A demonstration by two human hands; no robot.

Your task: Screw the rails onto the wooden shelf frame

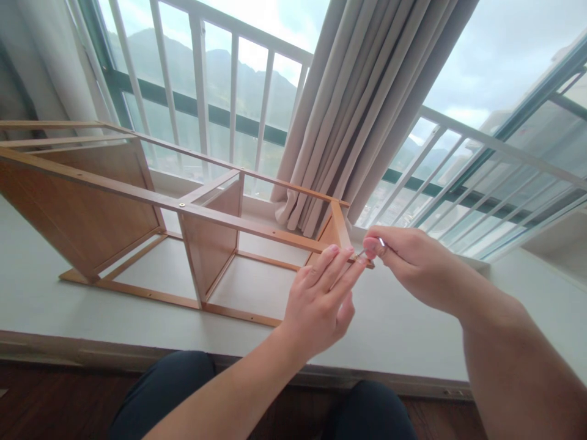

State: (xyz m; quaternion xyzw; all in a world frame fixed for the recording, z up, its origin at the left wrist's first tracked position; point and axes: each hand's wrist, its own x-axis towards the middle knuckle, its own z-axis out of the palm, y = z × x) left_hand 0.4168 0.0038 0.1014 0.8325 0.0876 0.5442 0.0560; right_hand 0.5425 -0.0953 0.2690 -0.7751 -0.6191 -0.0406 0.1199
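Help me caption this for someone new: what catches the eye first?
A wooden shelf frame lies on its side across the white window ledge, reaching from the left to the middle. At its right corner both hands meet: the left hand steadies the frame's corner while the right hand pinches a small metal tool. Behind hangs a beige curtain.

So the wooden shelf frame (137,201) lies on its side on the window ledge (413,330), stretching off to the left. Curtain (358,104) hangs right behind its right end, window railing (229,79) behind everything. Both hands meet at that right corner.
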